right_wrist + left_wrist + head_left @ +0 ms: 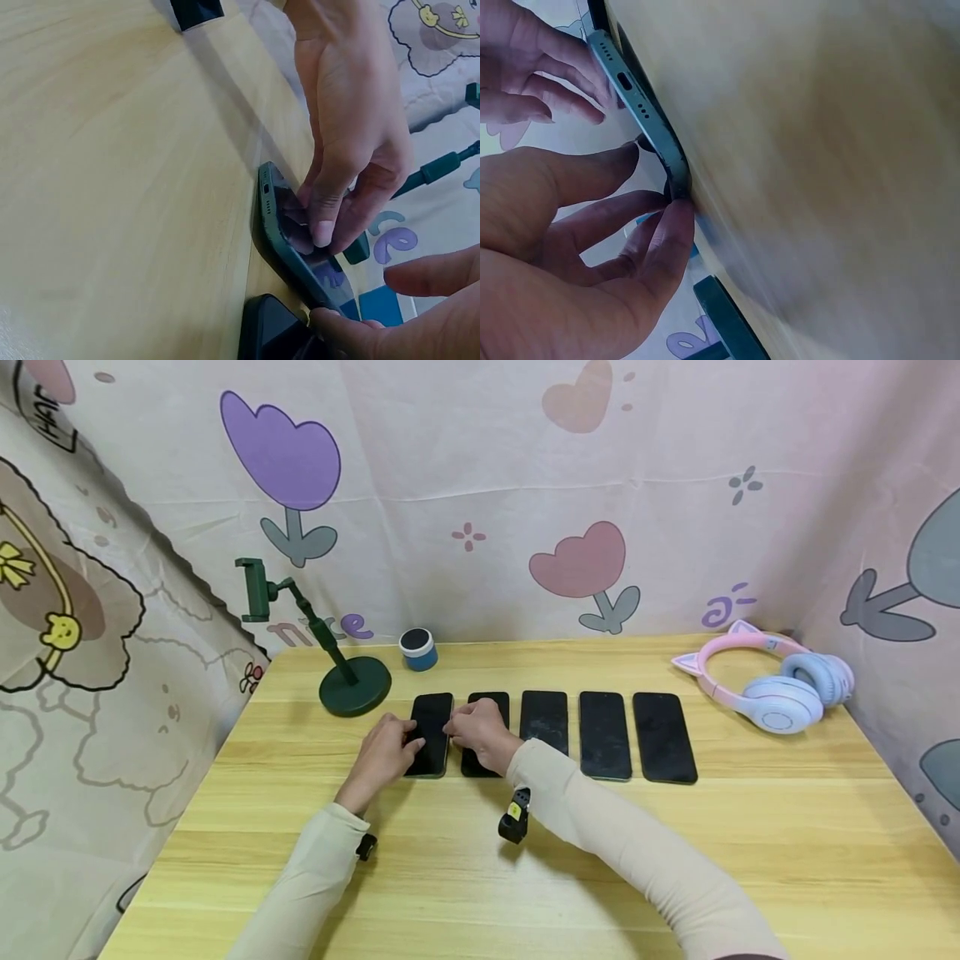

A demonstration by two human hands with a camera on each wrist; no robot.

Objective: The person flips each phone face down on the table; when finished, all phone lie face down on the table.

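Five dark smartphones lie in a row, screens up. At the leftmost smartphone [430,735], my left hand [382,752] has its thumb over the screen and its fingers at the left edge, pinching that side. My right hand [483,733] reaches over the second smartphone [480,766] and touches the first one's right edge with its fingertips. In the right wrist view its thumb [431,274] stands apart from the phone. The phone's greenish bottom edge, with its charging port [625,81], shows in the left wrist view.
Farther right lie the third smartphone [544,718], the fourth [604,735] and the fifth [664,737]. A green phone stand [356,687] and a blue jar [418,652] stand behind on the left. Pink and blue cat-ear headphones [780,703] lie at the back right, before a patterned curtain [450,460].
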